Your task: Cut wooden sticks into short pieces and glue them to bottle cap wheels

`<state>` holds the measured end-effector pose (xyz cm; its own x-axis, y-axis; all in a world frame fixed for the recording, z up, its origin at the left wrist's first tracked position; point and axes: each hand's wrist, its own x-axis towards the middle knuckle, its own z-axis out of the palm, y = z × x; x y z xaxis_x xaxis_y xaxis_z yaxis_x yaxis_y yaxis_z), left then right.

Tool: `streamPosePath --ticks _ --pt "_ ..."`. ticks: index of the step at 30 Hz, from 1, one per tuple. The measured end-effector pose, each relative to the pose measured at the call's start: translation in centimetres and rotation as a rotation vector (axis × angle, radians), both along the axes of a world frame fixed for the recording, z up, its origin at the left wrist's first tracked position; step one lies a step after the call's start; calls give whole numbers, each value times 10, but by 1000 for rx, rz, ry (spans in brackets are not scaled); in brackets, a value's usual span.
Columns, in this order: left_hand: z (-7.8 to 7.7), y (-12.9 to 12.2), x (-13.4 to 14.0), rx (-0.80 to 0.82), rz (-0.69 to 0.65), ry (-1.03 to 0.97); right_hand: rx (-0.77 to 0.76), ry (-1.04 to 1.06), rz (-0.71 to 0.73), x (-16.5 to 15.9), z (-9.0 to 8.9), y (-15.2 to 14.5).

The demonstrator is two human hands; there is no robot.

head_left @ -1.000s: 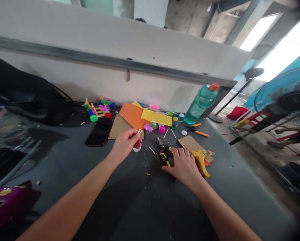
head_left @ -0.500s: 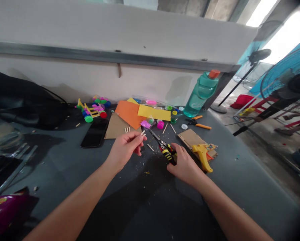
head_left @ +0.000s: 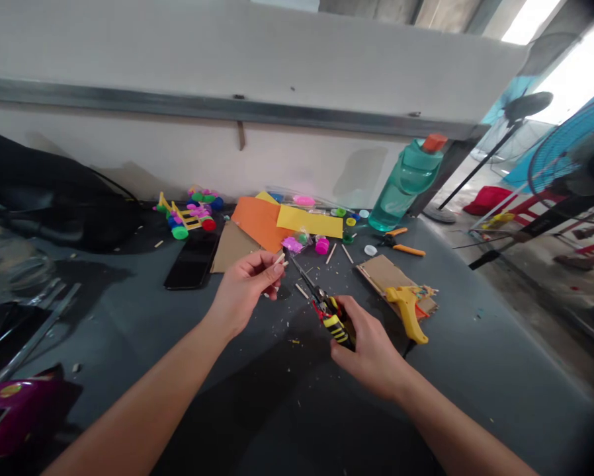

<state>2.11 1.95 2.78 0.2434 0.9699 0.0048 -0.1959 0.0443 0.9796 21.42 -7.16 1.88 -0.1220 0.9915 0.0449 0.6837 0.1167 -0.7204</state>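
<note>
My left hand [head_left: 250,284] pinches a few short wooden sticks [head_left: 281,260], their pale ends showing past the thumb. In my right hand [head_left: 369,340] is a pair of scissors [head_left: 321,301] with yellow-and-black handles; the fingers are wrapped around the grips. The scissors' blades point up and left, their tip close to the stick ends. Below the blades a loose wooden stick [head_left: 301,291] lies on the dark table [head_left: 257,410] among small scraps. Just beyond my left hand are a brown cardboard piece [head_left: 232,241], orange paper [head_left: 262,225] and a yellow paper strip [head_left: 309,221].
A yellow glue gun [head_left: 409,311] rests on cardboard at the right, near orange-handled pliers [head_left: 403,244] and a teal bottle [head_left: 406,182]. Bottle caps [head_left: 321,245] lie at the back. At left are a phone [head_left: 192,261], a colourful toy [head_left: 190,218] and a black bag [head_left: 53,192].
The camera view has shifted slightly. My left hand has moved a little left with the sticks, and the scissors in my right hand have turned slightly, handles lower.
</note>
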Motion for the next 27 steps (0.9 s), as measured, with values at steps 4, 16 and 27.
streamPosePath --ticks 4,16,27 --pt "-2 1 -1 -16 -25 -45 39 -16 11 -1 -2 -2" --pt "-2 4 -3 -49 -40 -113 122 -139 29 2 -11 -2" --pt "0 4 0 -110 -37 -138 116 -190 6 -3 -18 0"
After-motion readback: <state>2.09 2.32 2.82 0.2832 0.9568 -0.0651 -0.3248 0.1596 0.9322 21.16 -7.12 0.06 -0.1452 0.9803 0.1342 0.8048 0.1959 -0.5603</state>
